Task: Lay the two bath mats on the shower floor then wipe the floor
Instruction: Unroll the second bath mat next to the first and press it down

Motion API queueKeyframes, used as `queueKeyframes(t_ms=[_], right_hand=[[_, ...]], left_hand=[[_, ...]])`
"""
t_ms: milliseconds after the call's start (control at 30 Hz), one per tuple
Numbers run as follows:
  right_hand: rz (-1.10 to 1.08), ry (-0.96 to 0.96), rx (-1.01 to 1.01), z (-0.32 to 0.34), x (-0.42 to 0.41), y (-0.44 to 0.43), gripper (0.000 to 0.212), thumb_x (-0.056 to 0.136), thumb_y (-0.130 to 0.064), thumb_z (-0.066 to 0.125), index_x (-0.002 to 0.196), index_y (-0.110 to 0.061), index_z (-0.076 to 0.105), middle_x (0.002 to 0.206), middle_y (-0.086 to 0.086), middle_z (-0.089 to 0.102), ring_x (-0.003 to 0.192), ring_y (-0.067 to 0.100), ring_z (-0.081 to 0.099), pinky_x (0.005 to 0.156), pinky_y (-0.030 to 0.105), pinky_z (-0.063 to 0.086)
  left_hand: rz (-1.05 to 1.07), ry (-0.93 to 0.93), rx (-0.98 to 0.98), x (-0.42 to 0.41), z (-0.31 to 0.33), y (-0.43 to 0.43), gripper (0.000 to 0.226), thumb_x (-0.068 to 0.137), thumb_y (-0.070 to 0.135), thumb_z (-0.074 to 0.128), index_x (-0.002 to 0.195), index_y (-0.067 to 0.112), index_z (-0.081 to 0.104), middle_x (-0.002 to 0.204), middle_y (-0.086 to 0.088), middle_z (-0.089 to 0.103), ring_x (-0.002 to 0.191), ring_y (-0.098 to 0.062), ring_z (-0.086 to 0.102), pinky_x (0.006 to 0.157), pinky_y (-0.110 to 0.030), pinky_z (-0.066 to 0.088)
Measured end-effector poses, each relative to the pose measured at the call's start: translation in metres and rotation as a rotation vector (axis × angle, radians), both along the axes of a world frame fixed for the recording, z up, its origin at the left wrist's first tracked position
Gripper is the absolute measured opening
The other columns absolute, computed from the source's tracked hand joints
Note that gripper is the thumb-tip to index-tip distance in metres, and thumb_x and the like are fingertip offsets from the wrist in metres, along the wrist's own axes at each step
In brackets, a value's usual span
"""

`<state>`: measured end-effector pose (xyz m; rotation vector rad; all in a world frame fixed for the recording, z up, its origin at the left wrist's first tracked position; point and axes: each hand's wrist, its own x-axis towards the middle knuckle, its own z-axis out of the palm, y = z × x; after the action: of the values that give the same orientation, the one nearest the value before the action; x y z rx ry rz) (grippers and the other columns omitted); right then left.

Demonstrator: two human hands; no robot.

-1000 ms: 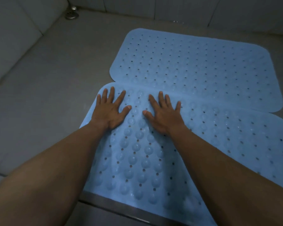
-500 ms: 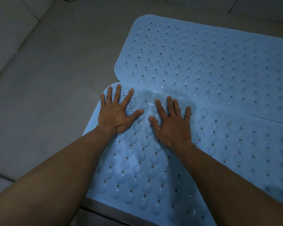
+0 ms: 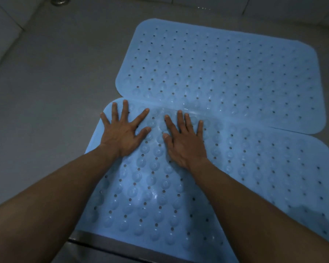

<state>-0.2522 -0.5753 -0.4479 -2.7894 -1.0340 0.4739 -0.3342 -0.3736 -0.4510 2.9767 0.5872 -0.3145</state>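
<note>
Both hands have slid farther up the near mat (image 3: 179, 186); left hand (image 3: 122, 133) and right hand (image 3: 184, 143) press flat, fingers spread, holding nothing.

Bare grey shower floor (image 3: 51, 95) lay open at frame left; two overlapping blue mats (image 3: 226, 73) filled the right, apparently a drain (image 3: 60, 0) upper left.
</note>
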Motion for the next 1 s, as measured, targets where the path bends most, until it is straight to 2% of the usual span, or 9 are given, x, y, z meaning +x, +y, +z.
queueKeyframes(t_ms=[100, 133, 233, 300, 367, 667, 800, 900, 1000], right_hand=[[0.011, 0.047, 0.017, 0.005, 0.005, -0.002, 0.062, 0.104, -0.048, 0.018, 0.159, -0.029, -0.003, 0.167, 0.002, -0.012, 0.153, 0.02, -0.014, 0.119, 0.058, -0.012], [0.016, 0.054, 0.017, 0.009, 0.008, -0.004, 0.064, 0.104, -0.049, 0.021, 0.16, -0.025, -0.001, 0.167, 0.002, -0.009, 0.153, 0.019, -0.011, 0.12, 0.056, -0.01], [0.031, -0.004, -0.007, 0.012, 0.018, -0.017, 0.075, 0.099, -0.063, 0.024, 0.16, -0.024, 0.004, 0.167, 0.006, -0.001, 0.153, 0.023, 0.001, 0.122, 0.053, -0.001], [-0.015, -0.033, -0.039, 0.006, 0.019, -0.027, 0.083, 0.092, -0.078, 0.018, 0.159, -0.034, -0.003, 0.167, 0.005, -0.006, 0.153, 0.025, -0.004, 0.119, 0.057, -0.007], [-0.046, -0.069, -0.05, -0.002, 0.017, -0.031, 0.084, 0.088, -0.083, 0.011, 0.157, -0.039, -0.008, 0.167, 0.002, -0.01, 0.153, 0.025, -0.011, 0.115, 0.063, -0.013], [-0.042, -0.032, -0.024, 0.001, 0.019, -0.031, 0.068, 0.098, -0.068, 0.011, 0.156, -0.041, -0.008, 0.167, 0.002, -0.013, 0.152, 0.024, -0.016, 0.118, 0.061, -0.011], [-0.03, 0.019, -0.049, 0.002, 0.022, -0.031, 0.07, 0.096, -0.071, 0.011, 0.156, -0.042, -0.01, 0.165, 0.001, -0.019, 0.151, 0.023, -0.02, 0.116, 0.062, -0.014], [-0.024, 0.101, 0.023, 0.004, 0.029, -0.035, 0.08, 0.092, -0.075, 0.029, 0.157, -0.042, -0.004, 0.166, -0.002, -0.015, 0.152, 0.021, -0.017, 0.116, 0.059, -0.019], [-0.035, 0.272, 0.159, 0.017, 0.039, -0.046, 0.083, 0.094, -0.06, 0.05, 0.158, -0.036, 0.003, 0.167, 0.003, -0.007, 0.153, 0.02, -0.01, 0.118, 0.05, -0.017]], left_hand=[[-0.052, -0.036, -0.017, 0.004, 0.001, -0.013, 0.065, 0.098, 0.061, 0.005, 0.159, 0.038, 0.001, 0.168, -0.004, -0.006, 0.153, -0.034, -0.008, 0.116, -0.069, -0.002], [-0.046, -0.036, -0.038, 0.006, 0.002, -0.017, 0.063, 0.099, 0.057, 0.006, 0.159, 0.038, 0.0, 0.169, -0.003, -0.005, 0.153, -0.035, -0.008, 0.116, -0.07, -0.003], [-0.031, -0.013, -0.084, 0.008, 0.003, -0.024, 0.055, 0.101, 0.061, 0.01, 0.152, 0.056, -0.01, 0.168, -0.004, -0.01, 0.151, -0.041, -0.013, 0.111, -0.075, -0.009], [-0.027, -0.011, -0.07, 0.007, 0.003, -0.026, 0.056, 0.096, 0.074, 0.01, 0.147, 0.063, -0.01, 0.167, -0.004, -0.014, 0.15, -0.043, -0.016, 0.109, -0.076, -0.01], [-0.019, -0.021, -0.05, 0.008, 0.0, -0.028, 0.059, 0.092, 0.08, 0.01, 0.146, 0.066, -0.008, 0.167, -0.004, -0.013, 0.15, -0.042, -0.017, 0.109, -0.076, -0.012], [0.007, 0.008, -0.049, 0.013, 0.004, -0.029, 0.07, 0.085, 0.087, 0.018, 0.148, 0.064, -0.003, 0.168, -0.003, -0.011, 0.15, -0.04, -0.017, 0.109, -0.076, -0.01], [0.002, 0.055, -0.05, 0.014, 0.005, -0.027, 0.069, 0.085, 0.088, 0.013, 0.146, 0.066, -0.01, 0.167, -0.002, -0.017, 0.15, -0.04, -0.019, 0.109, -0.077, -0.009], [0.008, 0.089, -0.038, 0.015, 0.007, -0.027, 0.068, 0.084, 0.088, 0.01, 0.144, 0.066, -0.015, 0.166, -0.002, -0.019, 0.15, -0.04, -0.019, 0.11, -0.076, -0.008], [-0.001, 0.147, -0.023, 0.016, 0.013, -0.029, 0.07, 0.082, 0.089, 0.005, 0.144, 0.065, -0.016, 0.166, -0.003, -0.019, 0.15, -0.041, -0.017, 0.111, -0.075, -0.007]])
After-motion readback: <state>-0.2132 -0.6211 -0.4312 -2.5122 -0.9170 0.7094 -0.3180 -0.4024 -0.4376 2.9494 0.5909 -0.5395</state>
